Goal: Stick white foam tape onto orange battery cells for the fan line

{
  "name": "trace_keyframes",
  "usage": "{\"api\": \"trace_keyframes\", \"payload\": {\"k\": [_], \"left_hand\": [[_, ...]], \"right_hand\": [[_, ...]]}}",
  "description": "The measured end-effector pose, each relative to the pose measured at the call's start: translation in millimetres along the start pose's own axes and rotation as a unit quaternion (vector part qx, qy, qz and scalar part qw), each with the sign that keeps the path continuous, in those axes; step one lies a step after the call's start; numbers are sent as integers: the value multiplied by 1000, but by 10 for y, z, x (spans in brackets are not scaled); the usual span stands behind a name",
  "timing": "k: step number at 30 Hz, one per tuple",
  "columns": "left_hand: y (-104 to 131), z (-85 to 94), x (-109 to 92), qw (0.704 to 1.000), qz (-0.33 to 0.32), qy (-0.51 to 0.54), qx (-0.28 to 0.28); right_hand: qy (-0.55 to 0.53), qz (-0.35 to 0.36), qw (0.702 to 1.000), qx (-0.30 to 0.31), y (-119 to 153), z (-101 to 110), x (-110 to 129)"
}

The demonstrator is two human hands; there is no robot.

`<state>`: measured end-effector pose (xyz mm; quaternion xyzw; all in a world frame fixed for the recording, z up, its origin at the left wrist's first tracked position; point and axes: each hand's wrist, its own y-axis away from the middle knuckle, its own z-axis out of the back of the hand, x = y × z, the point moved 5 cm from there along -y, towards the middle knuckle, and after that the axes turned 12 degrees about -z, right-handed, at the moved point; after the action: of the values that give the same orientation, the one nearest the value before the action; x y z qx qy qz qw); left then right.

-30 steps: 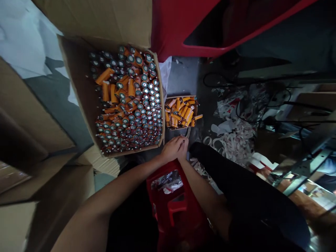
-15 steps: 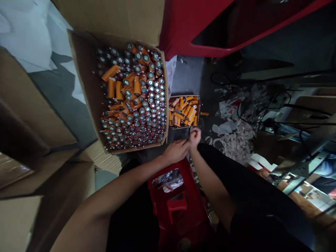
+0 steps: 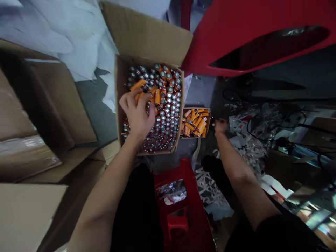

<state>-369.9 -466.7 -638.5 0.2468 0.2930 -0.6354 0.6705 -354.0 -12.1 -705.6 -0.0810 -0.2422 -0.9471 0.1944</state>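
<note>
My left hand (image 3: 139, 113) reaches into the large cardboard box (image 3: 118, 73) on the left, its fingers spread and bent over orange-wrapped cylinders (image 3: 157, 97). Rows of cylinders with shiny round ends (image 3: 168, 119) fill the rest of that box. Right of it stands a small carton (image 3: 209, 122) filled with loose orange cylinders (image 3: 195, 122). Just beyond its right side is my right hand (image 3: 220, 126), blurred by motion; whether it holds anything is unclear.
A red stool (image 3: 194, 196) stands between my legs, and a larger red plastic piece (image 3: 252, 21) is at upper right. White strips and plastic scraps (image 3: 246, 140) litter the floor at right. Open cardboard boxes (image 3: 55, 101) stand at left, below white sheets (image 3: 78, 35).
My hands were together below the small carton and have parted. The left has gone up and left into the large box; the right has moved right. The camera view has shifted too.
</note>
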Motion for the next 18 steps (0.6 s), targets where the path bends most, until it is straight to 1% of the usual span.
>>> {"api": "trace_keyframes", "payload": {"k": [2,3,5,7,8,10,11,12,13,15,16,17,18], "left_hand": [[-64,148,229,999,27,-30,-16],[-70,180,290,999,31,-37,-9],[-52,173,321,998,32,-43,18],[-37,90,260,998,17,-44,46],[-43,28,213,997,2,-40,59],[-85,-125,130,996,-31,-22,84],[-118,-205,105,994,-44,-11,95],[-157,-279,95,993,-51,-5,102],[-197,-341,100,993,-53,-5,105],[-270,-427,135,993,-45,-18,106],[-301,-451,157,993,-40,-24,104],[-327,-463,181,994,-34,-27,101],[-349,-466,204,994,-28,-26,99]], "right_hand": [[-9,70,997,-10,120,30,129],[-15,107,994,-3,200,22,179],[-14,179,983,35,400,-46,244],[9,256,963,79,653,-140,292],[23,298,951,79,795,-165,326],[38,390,919,44,1103,-165,449],[38,434,900,30,1266,-161,547],[35,472,880,33,1426,-172,673],[32,501,863,55,1578,-208,826],[51,544,829,122,1854,-360,1202],[72,554,817,142,1966,-465,1407],[96,558,812,142,2056,-579,1607],[122,552,814,130,2128,-701,1789]]}}
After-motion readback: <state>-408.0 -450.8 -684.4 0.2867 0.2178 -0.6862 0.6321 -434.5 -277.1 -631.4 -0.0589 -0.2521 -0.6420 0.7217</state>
